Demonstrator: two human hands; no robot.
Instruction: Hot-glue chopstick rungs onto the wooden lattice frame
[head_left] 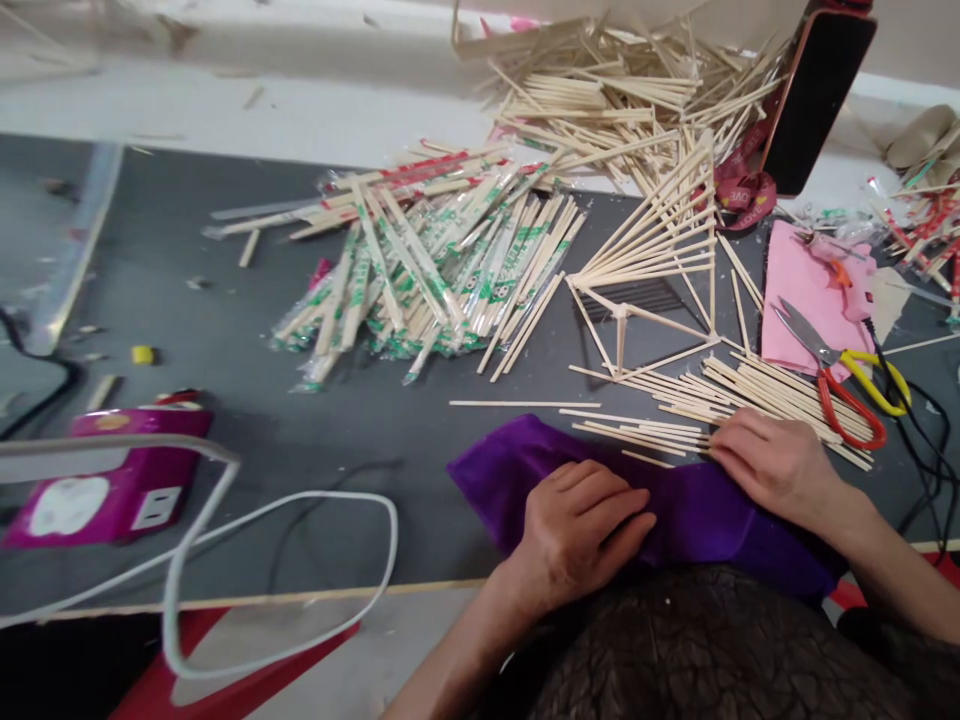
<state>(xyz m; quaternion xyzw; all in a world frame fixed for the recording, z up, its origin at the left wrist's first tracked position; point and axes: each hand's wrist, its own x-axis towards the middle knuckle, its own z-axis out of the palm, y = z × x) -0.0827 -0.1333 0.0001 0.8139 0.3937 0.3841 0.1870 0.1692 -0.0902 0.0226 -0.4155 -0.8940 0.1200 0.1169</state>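
Observation:
A purple cloth (pixel 517 470) lies along the front of the grey table, close to my body. My left hand (pixel 589 525) rests on the cloth with its fingers loosely bent and apart from the thumb, holding nothing. At the cloth's far edge, my right hand (pixel 780 465) has its fingers bent and drawn together. Its fingertips touch down where the cloth meets loose wooden sticks (pixel 645 433); what they pinch, if anything, is hidden. Beyond the hands stands a frame of joined sticks (pixel 652 265), with a fan of sticks meeting at its left corner.
Wrapped chopsticks (pixel 427 270) lie mid-table, with a heap of bare sticks (pixel 600 90) behind. Scissors (pixel 832 360), a pink pad (pixel 810 290) and a phone (pixel 821 100) are at the right. A white cable (pixel 394 530) loops near a magenta box (pixel 142 470) at the left.

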